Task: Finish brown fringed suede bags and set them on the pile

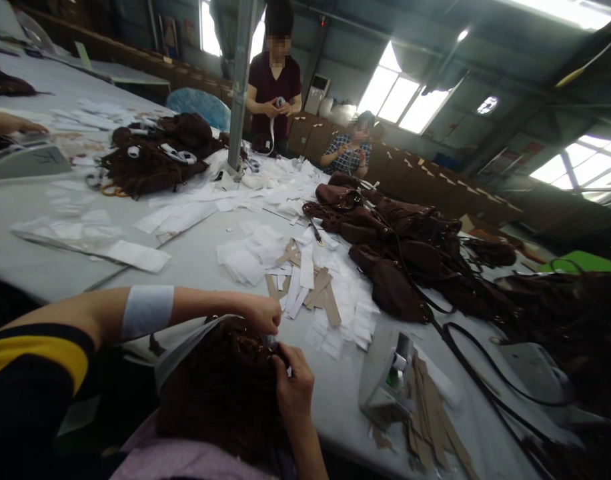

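A dark brown bag (218, 397) with metal fittings along its gathered top rests against my body at the table's front edge. My left hand (263, 312) reaches across the top of it, curled closed, and whatever its fingers hold is hidden. At the bag's upper right edge my right hand (296, 385) is closed, with thumb and fingers pinching the rim. A small whitish bit (271, 341) shows between the two hands. Along the bag's left side runs a pale band (183, 350). A white patch (148, 310) is wrapped around my left forearm.
White paper pieces and tan card strips (319, 290) lie just beyond my hands. A grey tape dispenser (387, 377) stands at right beside more tan strips (430, 413). Brown bags (400, 247) with straps are heaped behind it. A metal post (240, 87) rises mid-table; co-workers stand beyond.
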Tool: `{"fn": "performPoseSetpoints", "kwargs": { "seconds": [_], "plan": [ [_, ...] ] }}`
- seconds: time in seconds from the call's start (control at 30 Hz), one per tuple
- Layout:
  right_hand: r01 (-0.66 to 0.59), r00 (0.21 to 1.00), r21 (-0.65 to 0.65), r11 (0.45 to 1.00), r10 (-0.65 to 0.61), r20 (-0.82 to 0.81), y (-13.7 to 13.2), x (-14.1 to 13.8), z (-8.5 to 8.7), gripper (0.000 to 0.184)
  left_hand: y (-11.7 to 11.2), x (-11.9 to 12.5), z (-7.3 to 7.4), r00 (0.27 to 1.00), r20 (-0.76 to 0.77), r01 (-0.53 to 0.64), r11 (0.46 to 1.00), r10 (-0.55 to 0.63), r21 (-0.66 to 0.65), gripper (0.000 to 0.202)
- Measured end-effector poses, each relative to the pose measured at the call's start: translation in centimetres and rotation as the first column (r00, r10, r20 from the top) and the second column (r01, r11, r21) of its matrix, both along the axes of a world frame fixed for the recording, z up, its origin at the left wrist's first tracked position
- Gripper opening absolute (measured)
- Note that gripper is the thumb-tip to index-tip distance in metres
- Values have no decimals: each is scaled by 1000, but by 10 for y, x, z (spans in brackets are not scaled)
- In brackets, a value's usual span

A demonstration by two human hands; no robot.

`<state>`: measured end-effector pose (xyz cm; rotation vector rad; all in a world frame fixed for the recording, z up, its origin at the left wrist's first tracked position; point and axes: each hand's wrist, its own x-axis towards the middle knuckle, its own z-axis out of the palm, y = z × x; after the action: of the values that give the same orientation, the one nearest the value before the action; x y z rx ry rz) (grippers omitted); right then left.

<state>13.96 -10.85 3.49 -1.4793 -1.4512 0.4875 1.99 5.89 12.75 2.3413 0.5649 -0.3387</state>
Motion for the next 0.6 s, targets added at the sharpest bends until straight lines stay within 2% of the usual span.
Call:
{"fn": "performPoseSetpoints", "kwargs": {
  "seconds": [0.17, 0.3, 0.4, 0.5, 0.6],
  "plan": [
    [19, 999, -1, 1000, -19, 28, -4, 2, -3, 18, -11, -1, -3, 999, 2, -46, 986, 47, -161, 27],
    [43, 999, -34, 998, -42, 35, -3, 5, -5, 17, -14, -8, -1, 1000, 13, -13, 936, 19, -351, 25],
    [62, 997, -61, 996, -59, 50, -1, 5, -6, 19, -14, -11, -9, 993, 4, -109, 907, 121, -407, 18],
    [73, 996, -89, 993, -67, 66, 1, 4, -7, 20, -15, -12, -22, 966, -1, -235, 871, 260, -431, 51],
    [80, 994, -125, 989, -70, 79, -1, 5, -7, 21, -17, -13, -32, 950, 11, -273, 844, 313, -461, 73]
  ]
}}
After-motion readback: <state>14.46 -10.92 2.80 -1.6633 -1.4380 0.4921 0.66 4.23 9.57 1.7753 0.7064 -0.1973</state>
